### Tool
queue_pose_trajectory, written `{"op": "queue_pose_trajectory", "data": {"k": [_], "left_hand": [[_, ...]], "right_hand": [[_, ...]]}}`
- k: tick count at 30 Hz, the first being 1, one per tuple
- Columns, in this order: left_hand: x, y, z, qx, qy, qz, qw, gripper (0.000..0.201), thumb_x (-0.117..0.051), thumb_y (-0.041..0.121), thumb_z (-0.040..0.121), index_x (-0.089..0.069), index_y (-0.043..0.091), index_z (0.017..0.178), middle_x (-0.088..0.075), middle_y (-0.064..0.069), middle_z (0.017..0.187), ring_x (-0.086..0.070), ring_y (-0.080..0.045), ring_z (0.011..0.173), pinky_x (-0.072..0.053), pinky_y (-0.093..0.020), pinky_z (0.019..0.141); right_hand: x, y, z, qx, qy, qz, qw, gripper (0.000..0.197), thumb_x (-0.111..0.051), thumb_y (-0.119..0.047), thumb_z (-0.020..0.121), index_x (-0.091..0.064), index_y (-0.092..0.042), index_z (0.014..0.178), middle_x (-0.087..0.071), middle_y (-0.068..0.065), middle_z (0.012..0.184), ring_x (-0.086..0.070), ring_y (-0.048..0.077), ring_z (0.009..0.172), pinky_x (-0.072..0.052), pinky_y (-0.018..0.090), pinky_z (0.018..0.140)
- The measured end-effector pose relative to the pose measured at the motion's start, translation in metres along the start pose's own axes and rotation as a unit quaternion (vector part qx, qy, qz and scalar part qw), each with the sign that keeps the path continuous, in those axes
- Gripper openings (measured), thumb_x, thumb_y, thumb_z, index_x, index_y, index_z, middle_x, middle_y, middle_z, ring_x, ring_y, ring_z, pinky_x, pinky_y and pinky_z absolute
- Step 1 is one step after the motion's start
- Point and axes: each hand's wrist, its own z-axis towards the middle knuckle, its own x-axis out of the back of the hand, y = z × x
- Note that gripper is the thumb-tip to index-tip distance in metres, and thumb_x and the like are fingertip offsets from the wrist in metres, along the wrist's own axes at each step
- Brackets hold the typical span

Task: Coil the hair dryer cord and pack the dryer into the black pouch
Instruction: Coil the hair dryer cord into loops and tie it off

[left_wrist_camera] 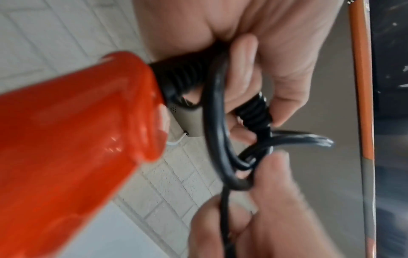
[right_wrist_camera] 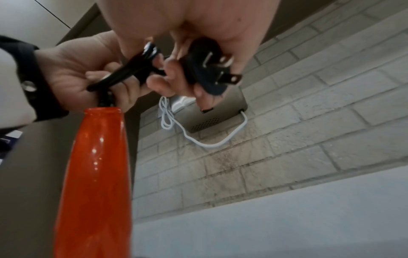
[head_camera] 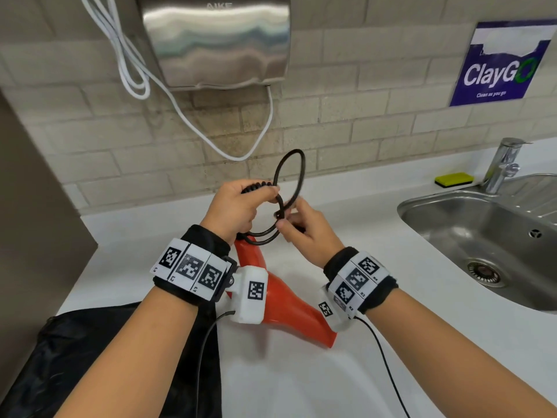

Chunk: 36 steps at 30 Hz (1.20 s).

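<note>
Hair dryer [head_camera: 289, 300], orange, rigid and glossy, hangs above the near counter [head_camera: 391, 342]. Its springy black cord [head_camera: 291, 173] will likely uncoil unless gripped where loops cross: left hand [head_camera: 238, 206] clamps them, right hand [head_camera: 307, 233] grips the plug [right_wrist_camera: 205, 69].

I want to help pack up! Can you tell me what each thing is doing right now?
hair dryer: lying on the counter, not in the pouch.
cord: partly looped, gripped by the left hand.
plug: unplugged, held in the right hand.
black pouch: lying on the counter beside the dryer.
faucet: no water seen running.
sink: no water seen in it.
</note>
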Motion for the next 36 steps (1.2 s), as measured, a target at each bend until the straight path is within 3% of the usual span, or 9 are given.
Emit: {"op": "queue_pose_trajectory", "data": {"k": [3, 6, 12, 17, 20, 24, 26, 30, 36], "left_hand": [[0.002, 0.001, 0.001, 0.014, 0.030, -0.055, 0.998, 0.016, -0.056, 0.015, 0.088, -0.063, 0.012, 0.074, -0.061, -0.009, 0.077, -0.022, -0.002, 0.030, -0.015, -0.012, 0.030], [0.003, 0.002, 0.001, 0.020, 0.026, -0.059, 0.998, 0.015, -0.054, 0.012, 0.088, -0.064, 0.014, 0.077, -0.063, -0.004, 0.073, -0.021, -0.002, 0.030, -0.016, -0.012, 0.030], [-0.006, 0.006, -0.002, 0.001, -0.038, -0.003, 0.999, 0.020, -0.056, 0.007, 0.087, -0.067, 0.024, 0.088, -0.064, 0.001, 0.071, -0.023, -0.002, 0.031, -0.018, -0.013, 0.032], [-0.008, 0.003, -0.001, -0.001, -0.015, 0.001, 1.000, 0.018, -0.059, 0.008, 0.086, -0.067, 0.023, 0.081, -0.064, 0.001, 0.065, -0.024, -0.003, 0.030, -0.018, -0.011, 0.032], [-0.011, 0.002, 0.002, -0.012, -0.009, 0.031, 0.999, 0.013, -0.060, 0.010, 0.086, -0.066, 0.022, 0.083, -0.063, -0.004, 0.071, -0.028, -0.002, 0.027, -0.023, -0.010, 0.031], [-0.010, 0.002, 0.003, -0.026, -0.012, 0.045, 0.999, 0.010, -0.059, 0.010, 0.087, -0.065, 0.014, 0.094, -0.061, -0.003, 0.071, -0.039, 0.000, 0.027, -0.026, -0.007, 0.032], [-0.009, 0.001, 0.003, -0.020, -0.023, 0.042, 0.999, 0.010, -0.059, 0.011, 0.087, -0.066, 0.014, 0.094, -0.060, 0.005, 0.058, -0.033, -0.001, 0.027, -0.025, -0.010, 0.031], [-0.004, 0.001, 0.002, 0.001, -0.059, 0.017, 0.998, 0.012, -0.058, 0.011, 0.087, -0.065, 0.020, 0.087, -0.044, -0.001, 0.056, -0.025, -0.001, 0.031, -0.018, -0.013, 0.031], [0.000, 0.002, -0.002, 0.003, -0.070, -0.002, 0.998, 0.013, -0.056, 0.010, 0.088, -0.065, 0.021, 0.088, -0.044, -0.005, 0.065, -0.026, -0.001, 0.032, -0.019, -0.015, 0.032]], "right_hand": [[0.015, 0.024, -0.007, -0.108, -0.028, -0.066, 0.992, 0.020, -0.046, -0.023, 0.093, -0.039, -0.026, 0.074, -0.042, 0.005, 0.058, -0.041, 0.020, 0.060, -0.032, 0.030, 0.054], [0.030, 0.049, -0.014, -0.243, -0.036, -0.132, 0.960, 0.016, -0.045, -0.025, 0.094, -0.044, -0.014, 0.083, -0.052, 0.008, 0.070, -0.052, 0.023, 0.073, -0.037, 0.026, 0.056], [0.030, 0.052, -0.008, -0.293, -0.058, -0.205, 0.932, 0.015, -0.048, -0.024, 0.092, -0.048, -0.013, 0.081, -0.063, 0.009, 0.082, -0.052, 0.018, 0.060, -0.038, 0.023, 0.052], [0.028, 0.026, -0.001, -0.156, 0.098, -0.142, 0.973, 0.014, -0.044, -0.013, 0.092, -0.056, -0.017, 0.086, -0.064, 0.003, 0.087, -0.055, 0.018, 0.073, -0.045, 0.028, 0.071], [0.025, -0.006, 0.006, -0.064, 0.149, 0.003, 0.987, 0.022, -0.039, -0.014, 0.096, -0.059, -0.016, 0.085, -0.060, -0.007, 0.077, -0.055, -0.003, 0.066, -0.044, 0.011, 0.062], [0.025, -0.024, 0.012, -0.031, 0.100, 0.096, 0.990, 0.020, -0.050, -0.011, 0.091, -0.057, -0.018, 0.074, -0.057, -0.007, 0.072, -0.053, -0.002, 0.056, -0.042, 0.013, 0.056], [0.023, -0.022, 0.014, -0.031, 0.080, 0.153, 0.984, 0.022, -0.060, -0.008, 0.083, -0.052, -0.019, 0.066, -0.058, -0.008, 0.065, -0.053, -0.002, 0.056, -0.043, 0.014, 0.057], [0.020, -0.017, 0.019, -0.022, 0.048, 0.189, 0.981, 0.017, -0.063, -0.014, 0.070, -0.047, -0.019, 0.073, -0.056, -0.006, 0.075, -0.058, 0.002, 0.070, -0.048, 0.022, 0.072], [0.020, -0.012, 0.021, -0.061, -0.106, 0.160, 0.980, 0.009, -0.048, -0.016, 0.092, -0.044, -0.015, 0.100, -0.064, 0.001, 0.084, -0.063, 0.010, 0.077, -0.049, 0.025, 0.085]]}}
